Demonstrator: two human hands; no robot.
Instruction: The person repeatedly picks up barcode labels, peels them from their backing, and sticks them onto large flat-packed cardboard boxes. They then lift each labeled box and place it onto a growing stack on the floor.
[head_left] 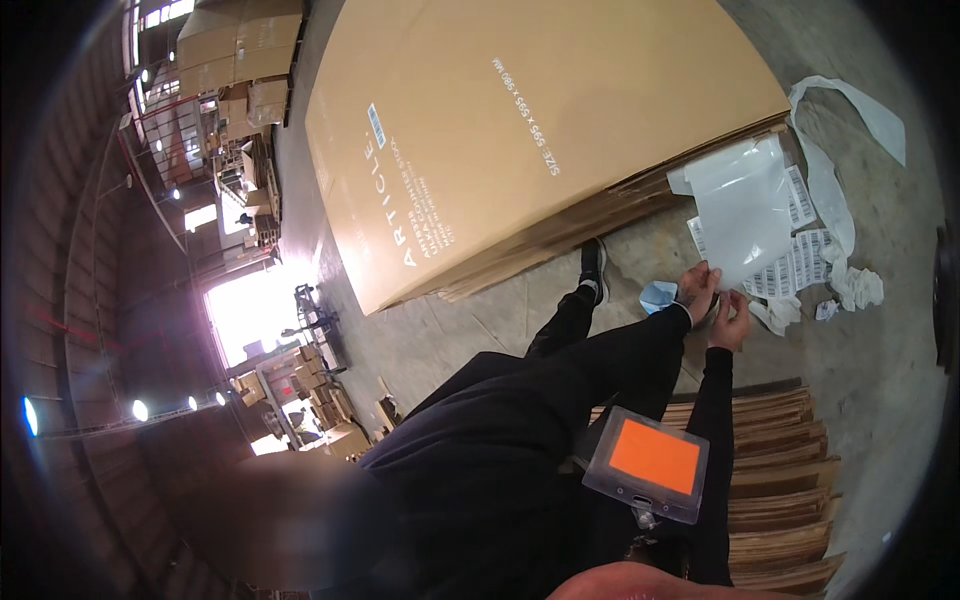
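Observation:
A glossy white sheet (742,205) lies partly over several barcode label sheets (790,265) on the concrete floor. My left hand (698,290) pinches its near edge, fingers closed. Close beside it, my right hand (730,324) is also closed with fingertips at the same edge; the exact grip is small in the picture. A crumpled light-blue piece (657,296) rests by my left wrist. Around the labels lie a long white paper strip (825,190) and crumpled white paper (857,287).
A large stack of flat brown cardboard (600,110) stands ahead. More flattened cardboard (780,490) is piled at the lower right. My shoe (593,268) is beside the big stack. A badge holder with an orange card (655,458) hangs from me. Boxes (240,45) stand far left.

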